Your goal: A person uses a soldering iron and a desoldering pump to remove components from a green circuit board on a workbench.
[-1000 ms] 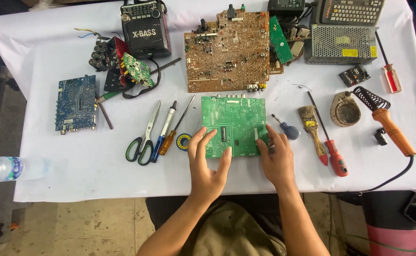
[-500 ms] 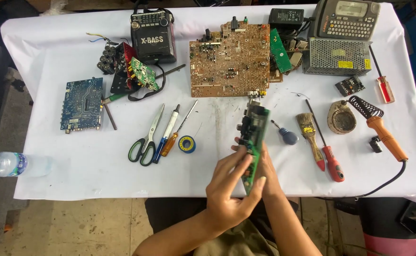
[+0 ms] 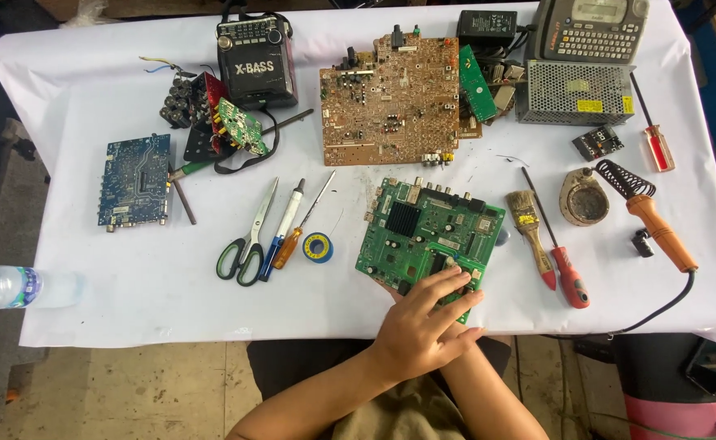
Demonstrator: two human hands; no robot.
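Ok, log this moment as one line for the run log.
left hand: on near edge of green circuit board | right hand: mostly hidden under left | board: component side up | scissors, paintbrush beside

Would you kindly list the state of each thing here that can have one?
green circuit board: component side up, tilted, near edge held
left hand: fingers on the board
right hand: hidden beneath the left
scissors: closed, lying flat
soldering iron: lying on the cloth
water bottle: on its side
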